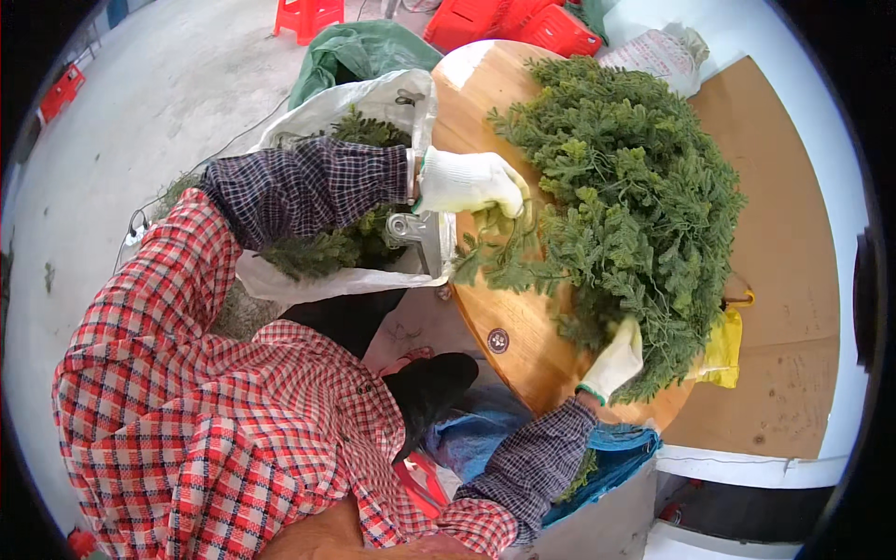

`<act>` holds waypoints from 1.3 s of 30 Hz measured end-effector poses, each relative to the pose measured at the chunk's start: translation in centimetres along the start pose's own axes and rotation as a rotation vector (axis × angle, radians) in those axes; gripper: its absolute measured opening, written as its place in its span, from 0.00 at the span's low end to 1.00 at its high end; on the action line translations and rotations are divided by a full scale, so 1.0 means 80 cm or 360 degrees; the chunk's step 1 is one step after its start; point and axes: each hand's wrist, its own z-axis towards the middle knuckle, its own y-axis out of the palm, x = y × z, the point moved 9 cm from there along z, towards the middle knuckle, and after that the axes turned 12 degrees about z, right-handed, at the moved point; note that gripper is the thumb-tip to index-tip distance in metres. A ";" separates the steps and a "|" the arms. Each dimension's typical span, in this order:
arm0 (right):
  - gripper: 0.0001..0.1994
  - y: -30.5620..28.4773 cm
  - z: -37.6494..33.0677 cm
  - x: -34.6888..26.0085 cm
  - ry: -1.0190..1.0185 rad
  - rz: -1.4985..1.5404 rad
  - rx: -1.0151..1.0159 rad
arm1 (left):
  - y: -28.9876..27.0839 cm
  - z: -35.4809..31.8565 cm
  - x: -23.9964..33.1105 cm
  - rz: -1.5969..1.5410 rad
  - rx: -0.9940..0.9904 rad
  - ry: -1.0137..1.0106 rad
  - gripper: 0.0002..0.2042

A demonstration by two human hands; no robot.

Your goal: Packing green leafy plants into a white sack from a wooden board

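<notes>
My left hand, in a white knitted glove with yellowish fingertips, is closed on a leafy green sprig that hangs over the wooden table's edge. A big heap of feathery green sprigs covers much of the round wooden table. At the heap's near edge my right hand, gloved the same way, has its fingers curled into the greenery; their tips are partly hidden by leaves. Below my left forearm a white woven sack holds more green sprigs. Beside the sack's mouth stands a grey metal fitting.
Behind the sack lies a green bag. Red plastic stools are at the back, near a white filled sack. Brown cardboard and a yellow packet sit beyond the table. Blue sacking hangs below my right forearm.
</notes>
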 end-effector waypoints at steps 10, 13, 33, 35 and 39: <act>0.47 0.134 -0.127 -0.095 -0.0542 0.0317 -0.1129 | 0.036 0.008 0.003 -0.0164 -0.0130 -0.0192 0.11; 0.43 0.163 -0.140 -0.102 -0.0702 -0.0100 -0.1035 | 0.034 0.009 0.004 -0.0101 -0.0139 -0.0145 0.11; 0.19 0.146 -0.063 -0.020 0.0514 0.0966 -0.1066 | 0.010 0.029 -0.027 -0.0134 -0.0186 -0.0252 0.16; 0.19 0.148 -0.062 -0.021 0.0458 0.0911 -0.1119 | 0.007 0.029 -0.029 -0.0169 -0.0136 -0.0240 0.15; 0.19 0.150 -0.058 -0.008 0.0450 0.0803 -0.1120 | 0.004 0.031 -0.035 -0.0510 -0.0053 -0.0315 0.13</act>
